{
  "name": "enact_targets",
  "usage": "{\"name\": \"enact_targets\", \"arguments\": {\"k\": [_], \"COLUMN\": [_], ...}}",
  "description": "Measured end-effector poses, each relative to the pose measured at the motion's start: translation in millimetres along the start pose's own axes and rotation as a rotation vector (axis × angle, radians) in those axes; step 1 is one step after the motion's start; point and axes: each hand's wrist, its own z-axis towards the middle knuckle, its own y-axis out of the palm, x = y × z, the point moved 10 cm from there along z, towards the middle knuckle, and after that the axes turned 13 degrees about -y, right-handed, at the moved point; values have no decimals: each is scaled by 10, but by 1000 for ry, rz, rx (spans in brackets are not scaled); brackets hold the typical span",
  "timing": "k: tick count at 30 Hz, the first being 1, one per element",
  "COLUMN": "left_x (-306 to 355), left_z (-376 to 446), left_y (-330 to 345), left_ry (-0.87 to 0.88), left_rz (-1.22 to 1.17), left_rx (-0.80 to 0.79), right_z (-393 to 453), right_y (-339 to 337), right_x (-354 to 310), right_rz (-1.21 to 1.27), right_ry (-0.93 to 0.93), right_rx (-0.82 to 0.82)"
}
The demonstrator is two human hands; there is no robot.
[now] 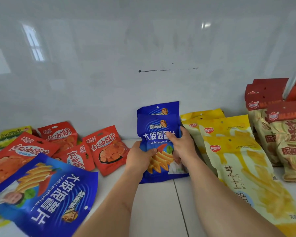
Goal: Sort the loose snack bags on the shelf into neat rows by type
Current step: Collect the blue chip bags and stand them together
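Both hands are gripping one blue snack bag (158, 134) at the centre of the frame. The left hand (140, 156) is clamping the bag's lower left edge, thumb lying across the printed front and fingers hidden behind. The right hand (181, 147) is clamping the right edge, thumb pressing on the white lettering and the remaining fingers wrapping the side. The bag is standing upright, its bottom edge touching the white shelf (157, 211).

A second blue bag (159, 107) is standing directly behind the held one, leaning on the glossy white back wall (109, 65); only its top strip is showing.

Right of centre, three yellow bags (243, 168) are overlapping in a row running from the wall toward the lower right of the frame. At the far right, beige bags with red headers (270, 120) are standing in a further row.

In the left half of the frame, loose stock is lying unsorted. A large blue bag (46, 197) is lying rotated in the lower left, overlapping several red bags (106, 147) that are scattered at differing angles. A green-yellow bag (12, 134) is showing partly at the left edge, behind the red ones.

A bare strip of shelf is separating the red bags from the held bag.
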Motion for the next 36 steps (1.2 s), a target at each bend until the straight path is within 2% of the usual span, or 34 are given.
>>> {"name": "enact_targets", "arguments": {"k": [8,13,19,22,27,36], "left_x": [-16,-56,-169,-181,-214,-189], "left_z": [-147,-342,-620,-784,-976,-1098], "left_y": [-138,-406,-763,-957,-1248,-2023], "left_ry": [-28,-23,-3,12,39,119], "left_rz": [-42,-21,58,139,218,183], "left_rx": [59,175,295,351,415,454], "right_z": [-5,-80,-386,-590,-993,-1445], "right_y": [0,-2,52,275,842,1618], "right_x": [-44,-227,-645,-871,-1040,-1254], "right_rz": [-206,-306,-543,-618,-597,-596], "right_ry": [-29,-119,-265,-390,-518,-594], "right_rx": [25,58,50,-44,-258,-398]}}
